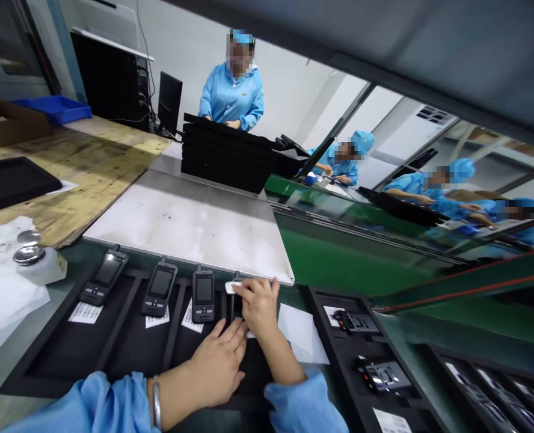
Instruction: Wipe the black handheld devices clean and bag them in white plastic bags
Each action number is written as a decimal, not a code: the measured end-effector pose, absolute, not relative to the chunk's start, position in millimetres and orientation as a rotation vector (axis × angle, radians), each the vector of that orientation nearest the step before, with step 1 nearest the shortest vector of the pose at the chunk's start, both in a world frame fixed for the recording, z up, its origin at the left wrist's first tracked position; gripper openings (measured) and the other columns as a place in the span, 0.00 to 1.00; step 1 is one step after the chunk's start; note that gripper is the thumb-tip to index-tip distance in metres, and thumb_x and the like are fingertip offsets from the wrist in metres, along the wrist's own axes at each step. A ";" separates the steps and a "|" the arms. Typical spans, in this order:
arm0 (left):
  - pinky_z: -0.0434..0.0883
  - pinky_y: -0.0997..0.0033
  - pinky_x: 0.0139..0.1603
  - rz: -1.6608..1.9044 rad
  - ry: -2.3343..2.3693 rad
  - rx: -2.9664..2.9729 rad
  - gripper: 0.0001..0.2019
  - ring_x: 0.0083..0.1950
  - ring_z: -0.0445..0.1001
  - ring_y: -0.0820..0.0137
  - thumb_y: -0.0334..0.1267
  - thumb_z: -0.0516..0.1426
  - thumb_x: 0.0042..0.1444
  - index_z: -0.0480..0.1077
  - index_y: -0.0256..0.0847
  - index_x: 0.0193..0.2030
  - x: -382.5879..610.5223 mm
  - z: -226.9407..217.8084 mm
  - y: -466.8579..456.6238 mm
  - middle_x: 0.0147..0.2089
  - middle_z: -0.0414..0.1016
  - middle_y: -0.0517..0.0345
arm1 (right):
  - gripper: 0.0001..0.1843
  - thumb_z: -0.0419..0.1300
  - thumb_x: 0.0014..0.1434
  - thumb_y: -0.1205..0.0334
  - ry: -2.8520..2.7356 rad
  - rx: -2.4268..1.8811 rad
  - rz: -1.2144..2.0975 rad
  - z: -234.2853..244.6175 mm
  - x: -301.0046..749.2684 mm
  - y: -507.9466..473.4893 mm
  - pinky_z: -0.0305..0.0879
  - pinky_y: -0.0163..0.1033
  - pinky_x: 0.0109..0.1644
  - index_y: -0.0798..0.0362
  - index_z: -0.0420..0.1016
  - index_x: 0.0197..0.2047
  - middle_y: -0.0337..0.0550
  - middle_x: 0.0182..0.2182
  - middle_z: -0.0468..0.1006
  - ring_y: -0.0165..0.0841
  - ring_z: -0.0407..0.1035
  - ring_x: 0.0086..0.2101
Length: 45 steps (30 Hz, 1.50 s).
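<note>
A black tray [59, 355] in front of me holds three black handheld devices [160, 288] standing side by side, each with a white label slip below it. A fourth device [236, 300] at the tray's right end is mostly hidden under my right hand [260, 304], whose fingers are curled on it and pinch a small white piece [231, 287] at its top. My left hand [219, 364] lies flat and open on the tray just below that device, fingers stretched toward it.
A second black tray [361, 355] with devices sits to the right on the green conveyor [339, 252]. A grey metal plate [190, 222], stacked black trays [226, 156], a dispenser bottle [35, 261] on white cloth, and other people in blue coats lie beyond.
</note>
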<state>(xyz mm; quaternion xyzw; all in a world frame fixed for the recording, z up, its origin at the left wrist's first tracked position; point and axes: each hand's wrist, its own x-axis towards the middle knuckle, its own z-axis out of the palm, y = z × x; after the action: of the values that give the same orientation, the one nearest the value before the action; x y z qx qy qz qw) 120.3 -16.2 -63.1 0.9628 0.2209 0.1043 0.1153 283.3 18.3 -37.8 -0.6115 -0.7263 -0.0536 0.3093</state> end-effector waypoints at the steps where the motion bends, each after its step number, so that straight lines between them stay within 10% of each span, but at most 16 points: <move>1: 0.49 0.48 0.70 0.303 0.651 2.823 0.31 0.73 0.50 0.52 0.50 0.47 0.66 0.59 0.24 0.67 120.2 -61.4 -16.4 0.70 0.55 0.36 | 0.18 0.57 0.60 0.73 -1.933 -1.605 -0.132 -41.8 284.5 8.1 0.36 0.63 0.63 0.40 0.81 0.41 0.37 0.35 0.76 0.36 0.62 0.41; 32: 0.56 0.44 0.69 0.135 0.660 2.789 0.27 0.74 0.46 0.51 0.36 0.50 0.59 0.63 0.24 0.64 127.9 -51.3 -11.1 0.73 0.46 0.39 | 0.20 0.51 0.63 0.70 -1.565 -1.996 -0.240 -56.8 339.4 -33.1 0.43 0.54 0.63 0.40 0.81 0.41 0.38 0.38 0.77 0.35 0.65 0.43; 38: 0.57 0.46 0.70 0.211 0.666 2.775 0.28 0.73 0.50 0.53 0.31 0.53 0.53 0.67 0.31 0.62 126.0 -52.4 -6.2 0.72 0.49 0.44 | 0.21 0.50 0.57 0.71 -1.156 -2.342 -0.311 -70.2 375.3 -64.0 0.43 0.66 0.59 0.45 0.82 0.41 0.47 0.41 0.77 0.43 0.65 0.43; 45: 0.63 0.49 0.67 0.403 0.658 2.759 0.24 0.70 0.58 0.55 0.33 0.54 0.56 0.68 0.39 0.61 117.0 -54.0 -6.7 0.71 0.57 0.48 | 0.23 0.45 0.66 0.56 -1.151 -2.336 -0.177 -74.6 338.3 -108.7 0.62 0.51 0.54 0.53 0.76 0.53 0.53 0.48 0.76 0.44 0.70 0.48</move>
<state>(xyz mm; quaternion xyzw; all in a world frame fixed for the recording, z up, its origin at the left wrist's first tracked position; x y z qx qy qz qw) 117.0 -6.7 -54.0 0.9539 0.2275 0.1394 0.1378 338.3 -108.7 -74.6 -0.8636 -0.4254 -0.0655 0.2625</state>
